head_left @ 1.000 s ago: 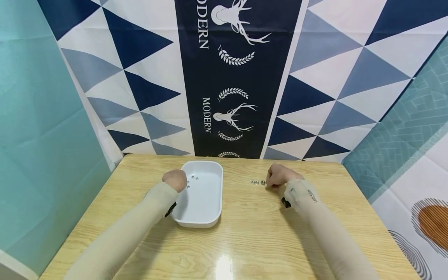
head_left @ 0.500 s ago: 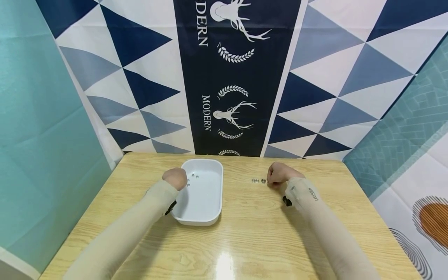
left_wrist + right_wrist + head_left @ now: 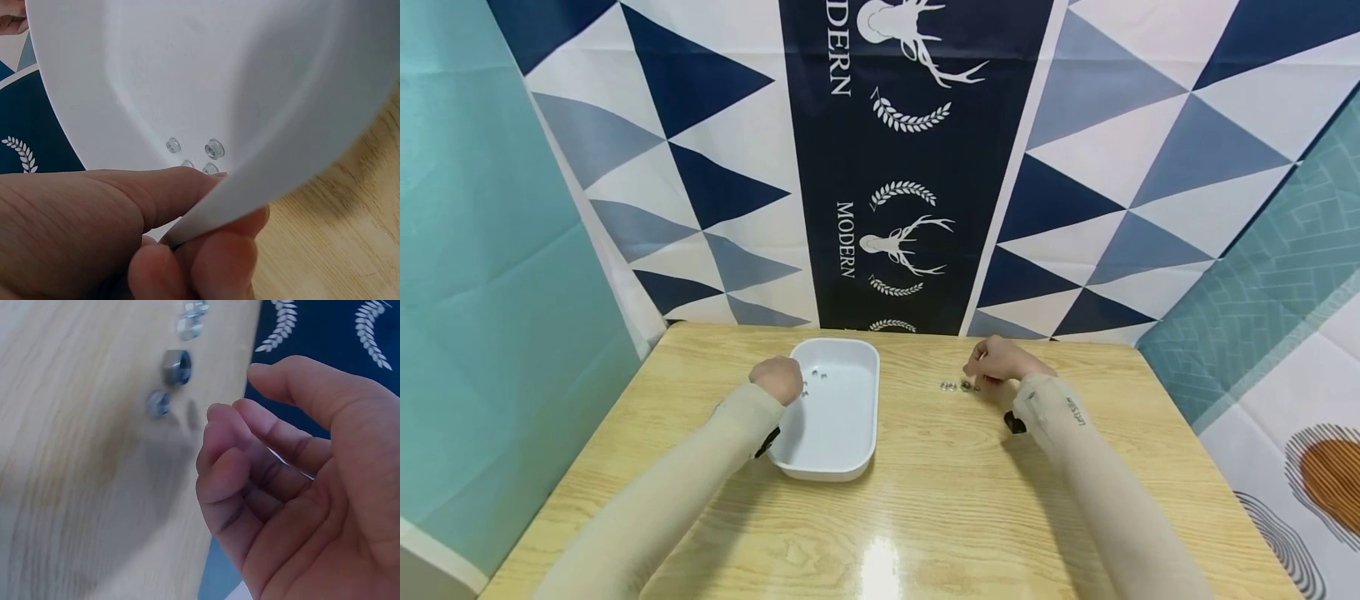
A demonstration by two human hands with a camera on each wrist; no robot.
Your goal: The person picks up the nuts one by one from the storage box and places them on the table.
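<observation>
"Where was the left hand (image 3: 778,379) seen?"

"At the left side of a white tray (image 3: 835,433). The rim was pinched there, with the thumb laid along the inside and the curled fingers pressed against the outside."

"And what was held in the tray?"

"Four small shiny nuts (image 3: 214,149). They were gathered on the floor of the tray near the pinching thumb, two of them partly hidden behind it in the left wrist view."

"How was the right hand (image 3: 1000,358) placed?"

"It was held just above the wood-grained table (image 3: 940,500), well to the right of the tray. The thumb was parted from the loosely bent fingers, and nothing was seen gripped between them."

"What was set out beside it?"

"A row of four pieces. Two shiny rings (image 3: 952,386) were placed close together at the left end, blurred in the right wrist view; a larger, darker nut (image 3: 177,367) was set next, and a smaller nut (image 3: 159,404) was left nearest the hand, apart from the fingers."

"And the surroundings?"

"The table was backed by a cloth (image 3: 722,183) patterned with triangles, and both arms were covered by pale sleeves (image 3: 677,492)."
</observation>
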